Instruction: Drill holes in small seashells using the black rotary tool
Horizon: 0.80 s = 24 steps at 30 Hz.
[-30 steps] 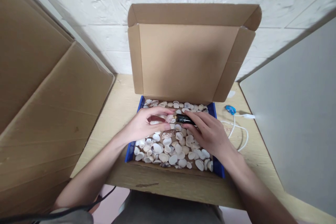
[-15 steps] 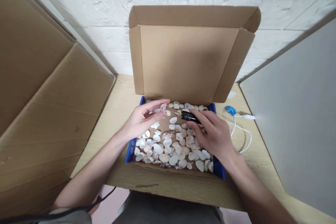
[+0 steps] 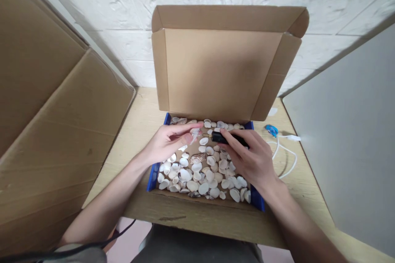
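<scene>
An open cardboard box (image 3: 224, 70) with blue outer walls stands on the wooden table; its lid is raised against the wall. Several white and brown seashells (image 3: 200, 174) cover its floor. My left hand (image 3: 169, 144) is over the box's far left part and pinches a small pale shell (image 3: 195, 133) between thumb and fingers. My right hand (image 3: 249, 158) is closed round a black pen-like tool (image 3: 226, 139), whose thin tip points left at the held shell.
A white cable with a blue plug (image 3: 271, 129) lies on the table right of the box. A large cardboard sheet (image 3: 52, 131) leans on the left, a grey panel (image 3: 348, 131) stands on the right. A dark cord (image 3: 92, 242) hangs below my left arm.
My left hand lifted a small shell out of the pile and holds it raised. My right hand drew the black tool slightly right and up, its tip still near the shell.
</scene>
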Each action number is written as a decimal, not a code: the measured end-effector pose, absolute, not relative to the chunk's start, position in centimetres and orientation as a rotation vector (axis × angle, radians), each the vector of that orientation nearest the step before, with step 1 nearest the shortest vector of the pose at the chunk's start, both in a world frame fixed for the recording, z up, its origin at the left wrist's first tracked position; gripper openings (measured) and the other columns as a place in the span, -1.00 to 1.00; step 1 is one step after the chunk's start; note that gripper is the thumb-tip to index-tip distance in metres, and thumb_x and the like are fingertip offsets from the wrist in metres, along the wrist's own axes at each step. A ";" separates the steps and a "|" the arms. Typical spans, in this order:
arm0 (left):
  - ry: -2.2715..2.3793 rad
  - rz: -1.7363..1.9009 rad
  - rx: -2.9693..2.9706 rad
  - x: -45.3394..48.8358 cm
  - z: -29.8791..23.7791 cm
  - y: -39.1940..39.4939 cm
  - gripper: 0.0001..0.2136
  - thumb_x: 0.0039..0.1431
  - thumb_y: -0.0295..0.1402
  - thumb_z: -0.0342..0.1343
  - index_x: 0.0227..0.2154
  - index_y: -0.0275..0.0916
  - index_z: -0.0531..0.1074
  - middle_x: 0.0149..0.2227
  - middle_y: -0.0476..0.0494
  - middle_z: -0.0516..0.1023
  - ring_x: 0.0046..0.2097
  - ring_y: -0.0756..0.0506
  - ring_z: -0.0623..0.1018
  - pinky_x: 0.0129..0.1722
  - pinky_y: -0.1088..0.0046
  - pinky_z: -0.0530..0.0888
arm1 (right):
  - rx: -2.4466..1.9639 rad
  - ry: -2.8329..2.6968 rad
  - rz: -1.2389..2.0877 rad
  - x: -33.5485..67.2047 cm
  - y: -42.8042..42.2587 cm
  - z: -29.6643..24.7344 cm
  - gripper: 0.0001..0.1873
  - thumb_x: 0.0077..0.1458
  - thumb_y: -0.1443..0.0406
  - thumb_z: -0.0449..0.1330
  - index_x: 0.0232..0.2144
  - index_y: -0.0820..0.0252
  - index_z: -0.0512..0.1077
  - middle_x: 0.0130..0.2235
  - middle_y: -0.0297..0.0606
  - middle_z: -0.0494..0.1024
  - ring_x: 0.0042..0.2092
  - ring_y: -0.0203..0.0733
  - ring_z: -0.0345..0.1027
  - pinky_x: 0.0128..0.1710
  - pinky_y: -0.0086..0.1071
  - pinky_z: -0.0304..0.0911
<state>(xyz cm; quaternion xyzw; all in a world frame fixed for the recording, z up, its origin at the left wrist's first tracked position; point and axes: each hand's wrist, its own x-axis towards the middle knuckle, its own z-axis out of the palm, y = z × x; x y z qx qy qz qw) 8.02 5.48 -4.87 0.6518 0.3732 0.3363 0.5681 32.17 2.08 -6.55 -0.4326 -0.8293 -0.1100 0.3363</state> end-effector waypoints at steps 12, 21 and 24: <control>0.882 0.795 1.576 8.1 -5.0 5.5 -0.72 0.23 -0.33 0.11 -0.02 -0.18 0.50 0.07 -0.16 0.50 0.14 -0.16 0.46 0.16 0.29 0.38 | -1.143 -2.217 -0.165 32.0 1.8 -6.8 -0.67 0.16 0.29 0.17 -0.01 0.23 0.39 -0.27 -0.19 0.55 -0.30 -0.23 0.40 -0.37 -0.41 0.28; 0.883 0.783 1.572 8.1 -4.9 5.4 -0.71 0.23 -0.32 0.11 -0.01 -0.20 0.49 0.05 -0.18 0.52 0.11 -0.18 0.48 0.12 0.29 0.43 | -1.139 -2.141 -0.191 32.1 1.9 -6.9 -0.60 0.13 0.35 0.17 0.05 0.10 0.38 -0.26 -0.20 0.54 -0.28 -0.20 0.39 -0.34 -0.36 0.29; 0.906 0.767 1.555 8.0 -5.1 5.4 -0.71 0.22 -0.32 0.13 -0.01 -0.22 0.49 0.06 -0.18 0.52 0.13 -0.17 0.47 0.15 0.28 0.40 | -1.167 -2.197 -0.098 32.0 1.7 -7.0 -0.68 0.17 0.27 0.15 -0.03 0.23 0.42 -0.35 -0.23 0.53 -0.38 -0.27 0.37 -0.49 -0.43 0.20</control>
